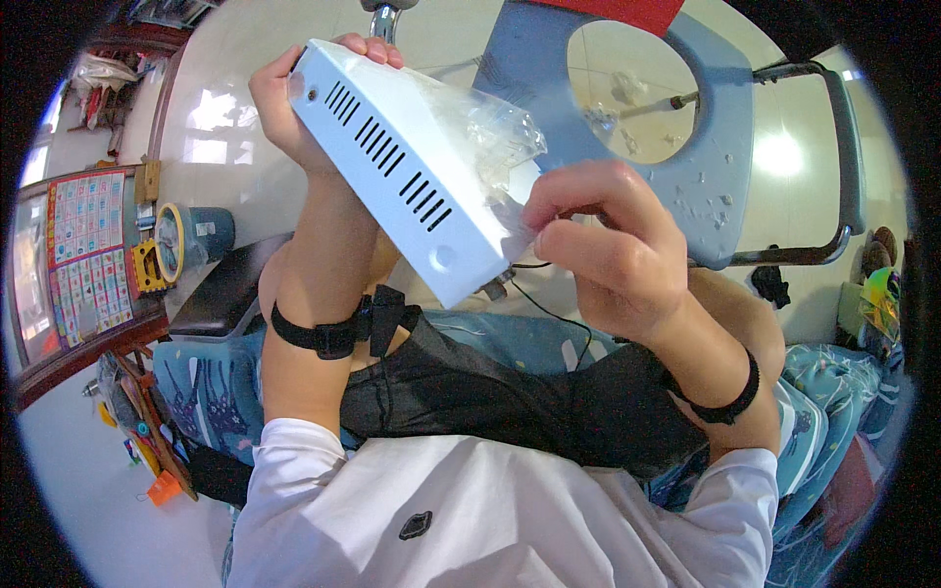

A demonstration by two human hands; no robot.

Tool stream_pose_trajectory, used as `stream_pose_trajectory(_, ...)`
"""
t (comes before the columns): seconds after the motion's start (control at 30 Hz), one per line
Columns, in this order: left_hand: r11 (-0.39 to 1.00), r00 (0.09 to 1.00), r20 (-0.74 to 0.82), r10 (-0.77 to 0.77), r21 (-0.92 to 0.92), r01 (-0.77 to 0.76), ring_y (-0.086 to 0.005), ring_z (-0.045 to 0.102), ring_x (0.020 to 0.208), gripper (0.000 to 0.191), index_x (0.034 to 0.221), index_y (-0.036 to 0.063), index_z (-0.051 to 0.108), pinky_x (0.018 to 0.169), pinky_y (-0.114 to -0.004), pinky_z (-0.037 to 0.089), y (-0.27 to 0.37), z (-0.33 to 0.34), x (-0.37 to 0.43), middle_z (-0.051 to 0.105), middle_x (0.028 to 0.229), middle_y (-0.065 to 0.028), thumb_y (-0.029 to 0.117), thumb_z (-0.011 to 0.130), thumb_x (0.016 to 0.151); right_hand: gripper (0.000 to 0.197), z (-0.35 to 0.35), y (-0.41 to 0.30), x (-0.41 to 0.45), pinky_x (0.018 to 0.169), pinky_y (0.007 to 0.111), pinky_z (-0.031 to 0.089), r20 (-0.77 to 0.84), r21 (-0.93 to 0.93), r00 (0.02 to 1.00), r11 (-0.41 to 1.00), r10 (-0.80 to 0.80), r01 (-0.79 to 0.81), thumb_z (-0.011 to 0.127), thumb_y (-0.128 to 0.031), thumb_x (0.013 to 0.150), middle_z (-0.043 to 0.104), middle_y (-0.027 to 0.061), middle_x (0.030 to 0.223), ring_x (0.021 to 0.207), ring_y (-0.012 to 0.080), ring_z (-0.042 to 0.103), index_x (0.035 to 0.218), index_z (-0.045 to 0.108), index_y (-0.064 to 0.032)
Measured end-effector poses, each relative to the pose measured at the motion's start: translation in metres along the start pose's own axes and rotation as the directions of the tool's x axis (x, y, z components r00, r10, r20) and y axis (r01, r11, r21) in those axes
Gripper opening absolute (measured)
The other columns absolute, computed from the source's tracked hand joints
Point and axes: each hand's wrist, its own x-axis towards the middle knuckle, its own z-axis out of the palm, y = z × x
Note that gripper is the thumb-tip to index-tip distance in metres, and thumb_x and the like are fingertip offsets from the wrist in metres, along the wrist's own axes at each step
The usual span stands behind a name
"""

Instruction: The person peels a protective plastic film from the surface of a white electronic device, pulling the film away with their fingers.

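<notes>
A white metal box (pixel 388 180) with rows of black vent slots is tilted in front of my chest. My left hand (pixel 283 121) grips its far left end, the fingers curled over the upper edge. Transparent plastic film (pixel 507 132) hangs loose and crumpled from the box's broad face. Close to the near right corner, my right hand (pixel 621 242) pinches a piece of film between thumb and index finger. By that corner a small dark knob or connector (pixel 496 285) sticks out, and a thin black cable (pixel 553 316) runs down towards my lap.
Ahead stands a blue-grey seat (pixel 724 140) with a large round hole, a padded metal armrest (pixel 845 147) and small transparent scraps on it. More plastic scraps (pixel 628 87) lie on the tiled floor. A bucket (pixel 209 229) lies on its side at left. A red object (pixel 625 11) is at the top.
</notes>
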Motion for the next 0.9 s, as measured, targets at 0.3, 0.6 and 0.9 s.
stream_pose_trajectory(0.3, 0.982, 0.98, -0.066, -0.189, -0.036, 0.187, -0.0292, 0.055, 0.076, 0.032, 0.093, 0.0105, 0.041, 0.075, -0.044, 0.043, 0.0, 0.016, 0.0, 0.059, 0.082, -0.0161, 0.036, 0.023, 0.09, 0.005, -0.01, -0.01, 0.0, 0.056, 0.025, 0.048, -0.141, 0.636, 0.773, 0.655, 0.619, -0.408, 0.052, -0.002, 0.087, 0.058, 0.0059, 0.077, 0.064, 0.0114, 0.057, 0.087, 0.056, -0.0002)
stream_pose_trajectory(0.6, 0.973, 0.965, -0.124, -0.232, -0.04, 0.228, -0.0283, 0.054, 0.075, 0.043, 0.081, 0.0048, 0.052, 0.078, -0.041, 0.041, -0.001, 0.033, -0.002, 0.059, 0.078, -0.0133, 0.038, 0.024, 0.085, 0.034, -0.032, -0.009, 0.012, 0.049, 0.019, 0.037, 0.302, 0.358, 0.618, 0.514, 0.726, -0.779, 0.059, -0.03, 0.088, 0.052, 0.0001, 0.063, 0.055, 0.0047, 0.046, 0.072, 0.057, 0.0)
stream_pose_trajectory(0.9, 0.961, 0.928, -0.255, -0.272, -0.016, 0.277, -0.0295, 0.05, 0.078, 0.049, 0.083, -0.0002, 0.053, 0.079, -0.039, 0.039, -0.003, 0.057, -0.008, 0.054, 0.075, -0.0136, 0.043, 0.029, 0.08, 0.027, -0.03, 0.0, 0.007, 0.05, 0.02, 0.034, 0.336, 0.421, 0.716, 0.582, 0.612, -0.695, 0.065, -0.023, 0.085, 0.049, -0.0018, 0.064, 0.058, 0.0033, 0.041, 0.075, 0.055, 0.0005)
